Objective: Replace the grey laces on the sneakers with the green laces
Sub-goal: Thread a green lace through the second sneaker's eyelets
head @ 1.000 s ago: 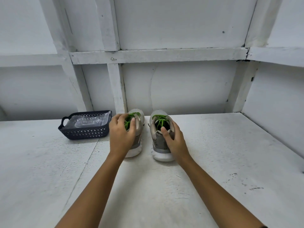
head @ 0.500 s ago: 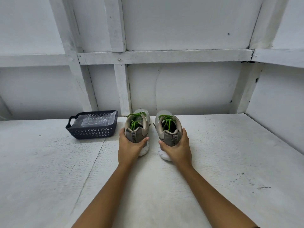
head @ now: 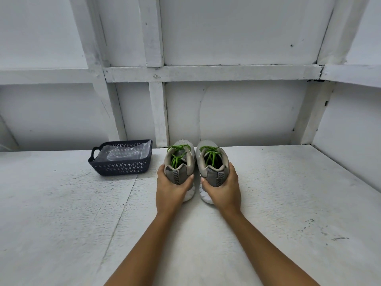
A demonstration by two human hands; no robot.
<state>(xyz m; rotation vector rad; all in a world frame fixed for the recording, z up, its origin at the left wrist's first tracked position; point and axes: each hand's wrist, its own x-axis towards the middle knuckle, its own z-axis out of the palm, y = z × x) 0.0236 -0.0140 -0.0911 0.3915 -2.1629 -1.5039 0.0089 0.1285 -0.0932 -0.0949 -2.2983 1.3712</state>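
Two grey sneakers are recorded side by side, close but apart, at the rear edge of the white platform (head: 61, 213) near its middle. Toes are turned to the back wall, heels to the person. The left sneaker (head: 177, 174) is gripped at the heel by the left hand (head: 170, 189), thumb on the inner side and fingers wrapped round the outer side. The right sneaker (head: 214, 175) is clasped likewise by the right hand (head: 224, 189). Green laces (head: 176, 156) are threaded in both sneakers, and strands are seen lying down into the openings. A dark lattice basket (head: 121, 168) is placed just left of the sneakers along the same edge; crumpled clear plastic (head: 123, 155) is held in it
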